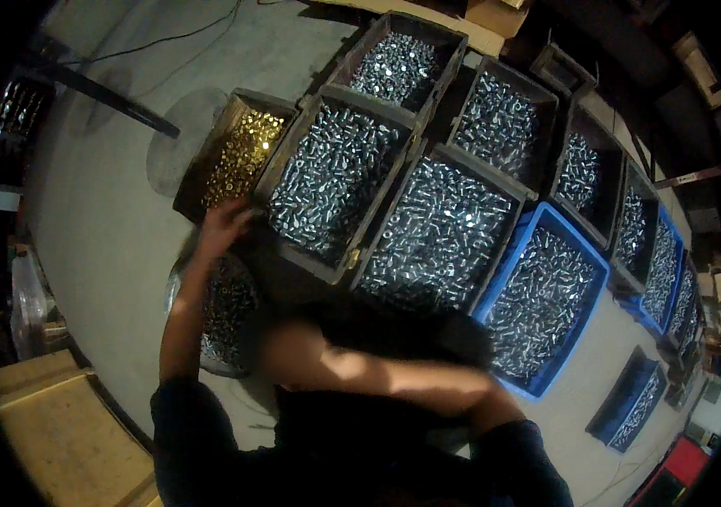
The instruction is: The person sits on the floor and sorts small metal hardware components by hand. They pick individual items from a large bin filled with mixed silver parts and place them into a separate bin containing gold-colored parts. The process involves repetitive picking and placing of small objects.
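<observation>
My left hand point(223, 225) is stretched forward to the near corner of a wooden box of brass-coloured nuts point(238, 156). It touches the rim where that box meets a wooden box of silver bolts point(335, 177). In the dim light I cannot see whether its fingers grip the rim. Just under my left forearm sits a round container of dark nuts point(227, 314). My right forearm point(394, 372) crosses low in front of me from the right. It is blurred, and my right hand is not distinguishable.
Several more wooden boxes point(440, 224) of silver fasteners stand in rows on the grey floor. Blue plastic crates point(542, 300) of the same continue to the right. A pale wooden board point(56, 422) lies at the lower left. A dark bar point(107, 95) and a cable cross the floor at the upper left.
</observation>
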`<action>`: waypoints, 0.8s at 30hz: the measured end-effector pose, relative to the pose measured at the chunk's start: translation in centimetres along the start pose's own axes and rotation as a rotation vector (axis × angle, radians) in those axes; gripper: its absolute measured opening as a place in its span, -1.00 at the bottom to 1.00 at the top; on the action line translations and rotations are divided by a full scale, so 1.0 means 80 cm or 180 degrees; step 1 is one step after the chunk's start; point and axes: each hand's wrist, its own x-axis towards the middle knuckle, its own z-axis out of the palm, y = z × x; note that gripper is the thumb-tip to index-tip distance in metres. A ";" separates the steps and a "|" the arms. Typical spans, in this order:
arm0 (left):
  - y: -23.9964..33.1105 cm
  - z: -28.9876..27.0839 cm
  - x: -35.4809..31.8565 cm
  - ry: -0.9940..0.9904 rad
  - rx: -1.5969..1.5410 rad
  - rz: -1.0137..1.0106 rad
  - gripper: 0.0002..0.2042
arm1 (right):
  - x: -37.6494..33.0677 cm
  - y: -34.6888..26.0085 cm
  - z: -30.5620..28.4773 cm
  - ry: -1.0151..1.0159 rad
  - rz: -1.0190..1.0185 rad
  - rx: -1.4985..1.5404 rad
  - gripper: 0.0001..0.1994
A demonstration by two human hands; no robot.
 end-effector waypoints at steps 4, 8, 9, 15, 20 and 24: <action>-0.105 -0.092 -0.139 0.0133 0.0515 -0.0665 -0.81 | 0.001 -0.002 0.000 -0.0206 0.0004 0.0442 -0.92; -0.201 -0.115 -0.232 -0.0406 0.1946 -0.1310 -0.71 | 0.009 -0.004 0.006 -0.1195 0.0304 0.1360 -0.92; -0.204 -0.111 -0.236 -0.0495 0.2366 -0.1217 -0.70 | 0.010 -0.002 -0.003 -0.1082 0.0330 0.1200 -0.91; -0.118 -0.083 -0.070 0.0189 0.2196 0.0507 -0.78 | 0.007 -0.006 -0.003 -0.1119 0.0323 0.0883 -0.91; 0.067 0.058 0.108 0.0126 0.1520 0.1880 -0.74 | 0.024 0.003 -0.015 -0.1878 0.0369 0.1311 -0.92; 0.097 0.152 0.210 -0.0138 0.1967 0.1075 -0.53 | 0.026 -0.001 -0.011 -0.2185 0.0372 0.1399 -0.92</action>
